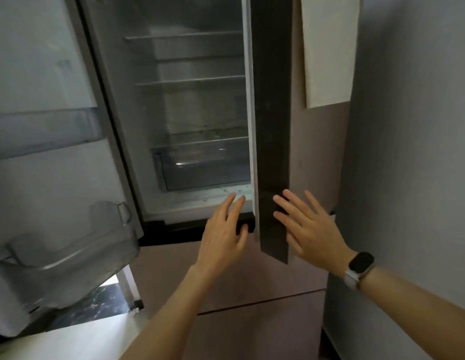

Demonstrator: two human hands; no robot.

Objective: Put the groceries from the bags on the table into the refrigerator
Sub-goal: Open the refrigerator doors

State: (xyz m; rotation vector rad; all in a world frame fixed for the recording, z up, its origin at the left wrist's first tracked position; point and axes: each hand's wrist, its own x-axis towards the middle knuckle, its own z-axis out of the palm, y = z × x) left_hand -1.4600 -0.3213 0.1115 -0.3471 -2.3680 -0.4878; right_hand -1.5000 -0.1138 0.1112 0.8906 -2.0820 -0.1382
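Observation:
The refrigerator (pixel 189 113) stands in front of me with its left door (pixel 44 126) swung wide open. Inside are bare glass shelves (pixel 189 80) and a clear crisper drawer (pixel 200 167) at the bottom, with nothing on them. The right door (pixel 273 126) is ajar, its dark edge facing me. My left hand (pixel 223 237) is open, fingers spread, near the lower front of the compartment. My right hand (pixel 309 229), a smartwatch on its wrist, lies open and flat against the right door's edge and outer face. No groceries or bags are in view.
The left door carries clear plastic bins (pixel 70 245) that jut toward me at lower left. Below the compartment are pinkish drawer fronts (pixel 252 294). A grey wall (pixel 407 178) runs close on the right. A pale cloth (pixel 330 48) hangs over the right door. Dark marbled floor (pixel 96 302) shows at lower left.

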